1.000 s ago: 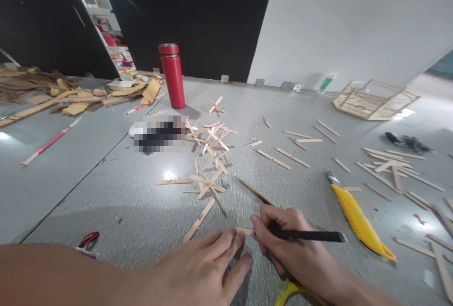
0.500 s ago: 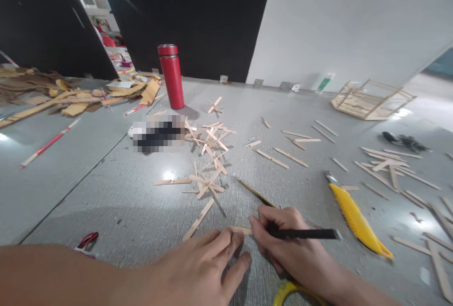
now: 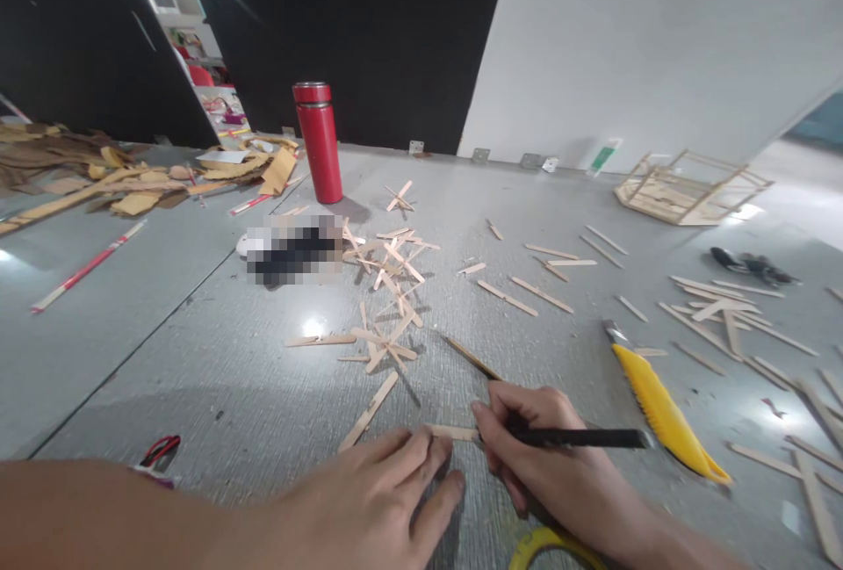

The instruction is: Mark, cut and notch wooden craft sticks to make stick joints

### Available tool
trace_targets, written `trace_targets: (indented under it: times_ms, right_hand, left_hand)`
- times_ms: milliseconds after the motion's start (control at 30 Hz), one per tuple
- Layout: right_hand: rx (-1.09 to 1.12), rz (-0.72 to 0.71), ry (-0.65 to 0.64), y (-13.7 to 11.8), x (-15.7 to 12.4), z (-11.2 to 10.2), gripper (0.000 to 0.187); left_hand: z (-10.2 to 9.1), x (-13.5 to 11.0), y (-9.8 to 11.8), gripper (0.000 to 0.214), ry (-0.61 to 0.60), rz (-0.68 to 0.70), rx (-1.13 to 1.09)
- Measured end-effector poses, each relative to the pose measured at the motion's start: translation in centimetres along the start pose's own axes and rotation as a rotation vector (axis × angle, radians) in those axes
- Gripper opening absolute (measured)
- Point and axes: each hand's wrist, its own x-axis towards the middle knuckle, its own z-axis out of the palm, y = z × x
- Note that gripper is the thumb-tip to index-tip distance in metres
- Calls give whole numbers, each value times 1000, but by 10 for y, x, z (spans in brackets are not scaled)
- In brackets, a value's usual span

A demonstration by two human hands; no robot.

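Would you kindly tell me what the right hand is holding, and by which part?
The right hand grips a black pen-like tool near its hidden left end.

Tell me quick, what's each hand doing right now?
Left hand: open, fingers resting on a wooden stick.
Right hand: closed, holding a black pen-like tool.

One left hand [image 3: 375, 500] and one right hand [image 3: 557, 460] were counted. One black pen [image 3: 586, 437], one yellow cutter [image 3: 664, 407], one yellow ring [image 3: 529, 544], one red flask [image 3: 320, 148], one wooden frame [image 3: 659, 209] logged. Flat wooden sticks [image 3: 507, 298]: over twenty tallied, exact total obscured by overlap.
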Motion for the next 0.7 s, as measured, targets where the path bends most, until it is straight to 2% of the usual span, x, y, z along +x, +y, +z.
trace_targets:
  times_ms: [100, 300, 533, 700]
  right_hand:
    - [15, 13, 8, 2, 0, 1, 43]
    - [11, 17, 19, 5, 1, 2, 42]
    - [64, 0, 12, 6, 1, 2, 41]
    - [53, -34, 56, 13, 1, 0, 39]
  left_hand:
    - [2, -3, 3, 28, 65, 24, 93]
    - [-3, -3, 2, 27, 71, 125, 92]
    - [-2, 0, -4, 42, -87, 13, -11]
    - [2, -1, -4, 41, -92, 12, -18]
